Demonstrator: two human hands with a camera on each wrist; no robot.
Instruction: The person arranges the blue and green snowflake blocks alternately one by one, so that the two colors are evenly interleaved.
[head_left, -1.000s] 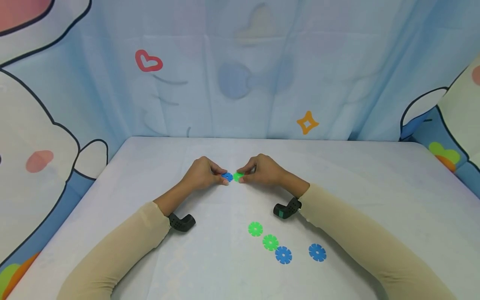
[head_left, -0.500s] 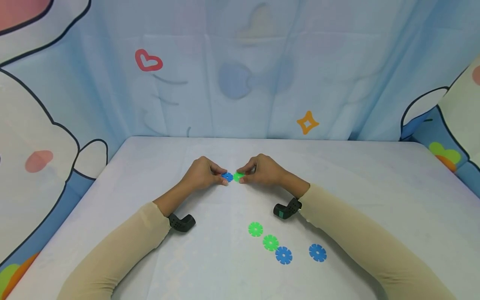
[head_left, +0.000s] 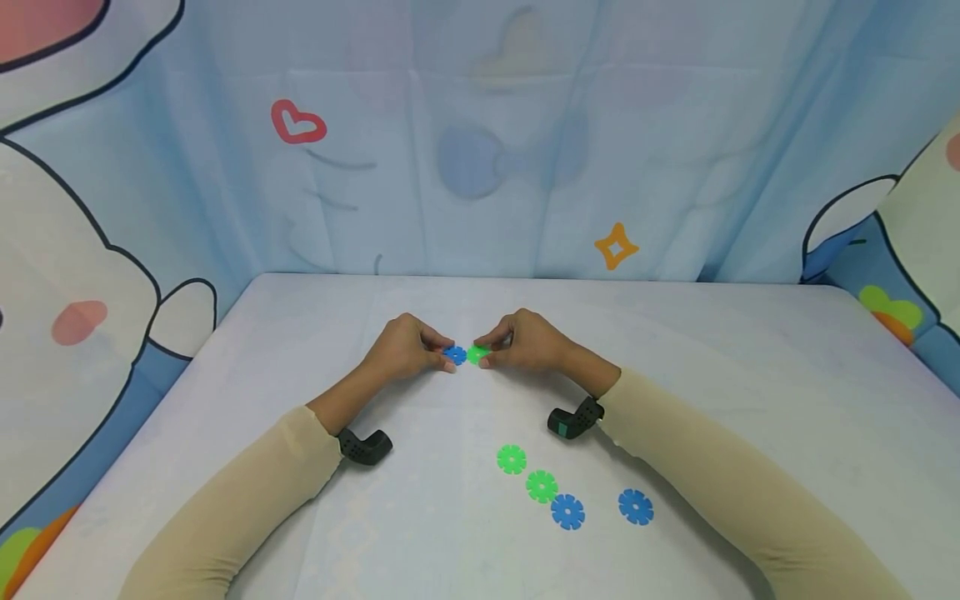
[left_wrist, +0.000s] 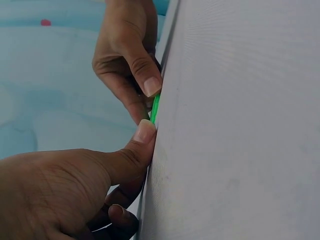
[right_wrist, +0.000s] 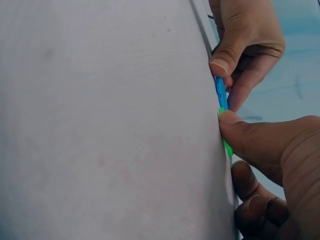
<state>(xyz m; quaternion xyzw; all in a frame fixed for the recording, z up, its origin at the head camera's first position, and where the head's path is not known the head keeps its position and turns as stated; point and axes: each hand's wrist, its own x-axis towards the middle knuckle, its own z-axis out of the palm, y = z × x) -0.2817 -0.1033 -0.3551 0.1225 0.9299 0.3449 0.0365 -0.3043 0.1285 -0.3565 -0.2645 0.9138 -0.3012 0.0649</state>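
My left hand (head_left: 399,350) pinches a blue notched plastic disc (head_left: 456,356) between thumb and fingers, out over the middle of the table. Facing it, my right hand (head_left: 527,342) pinches a green notched disc (head_left: 476,354) in the same manner. The two discs lie flat, edge to edge; in the right wrist view the blue disc (right_wrist: 221,95) meets the green disc (right_wrist: 228,149) in one line. Seen from the left wrist, the green disc (left_wrist: 155,107) shows as a thin strip between both thumbs, and the left thumb hides the blue one. Fingers cover the outer part of each disc.
Nearer to me on the white table (head_left: 420,517) lie two green discs (head_left: 512,459) (head_left: 542,487) and two blue discs (head_left: 567,512) (head_left: 636,507). A light-blue printed curtain (head_left: 480,208) hangs behind the table's far edge.
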